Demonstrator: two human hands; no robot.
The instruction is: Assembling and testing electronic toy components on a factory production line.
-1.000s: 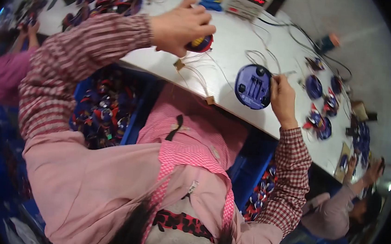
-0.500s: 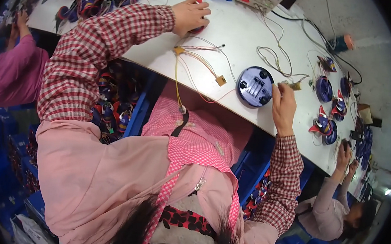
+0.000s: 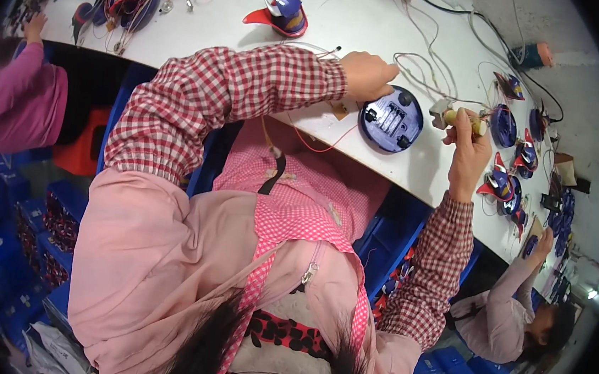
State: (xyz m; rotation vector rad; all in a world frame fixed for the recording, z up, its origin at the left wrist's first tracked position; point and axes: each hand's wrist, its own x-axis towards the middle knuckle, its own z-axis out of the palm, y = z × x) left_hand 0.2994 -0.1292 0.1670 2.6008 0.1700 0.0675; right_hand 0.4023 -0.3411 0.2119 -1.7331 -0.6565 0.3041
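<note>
My right hand (image 3: 469, 138) grips a small tool with a yellowish cylindrical body (image 3: 461, 118) and a squarish metal end, raised over the table at right. At the far rim of a round dark-blue plastic base (image 3: 384, 127) is my left hand (image 3: 367, 76), its fingers curled together; what they hold, if anything, is hidden. The base lies open side up, with dark round parts and slots inside and a red wire (image 3: 317, 150) leading off its left side. Further left stands a red and blue horned plastic piece (image 3: 284, 16), apart from both hands. My left sleeve covers most of the thin wires.
Grey cables (image 3: 423, 80) loop behind the base from a box at the far edge. Similar pieces with wires pile up at far left (image 3: 127, 1) and along the right (image 3: 503, 183). Blue bins (image 3: 388, 248) sit under the table. Other people (image 3: 22, 102) work at both sides.
My left hand has let go of the horned piece and moved right to the base's rim. My right hand has lifted the yellowish tool from the table and moved right.
</note>
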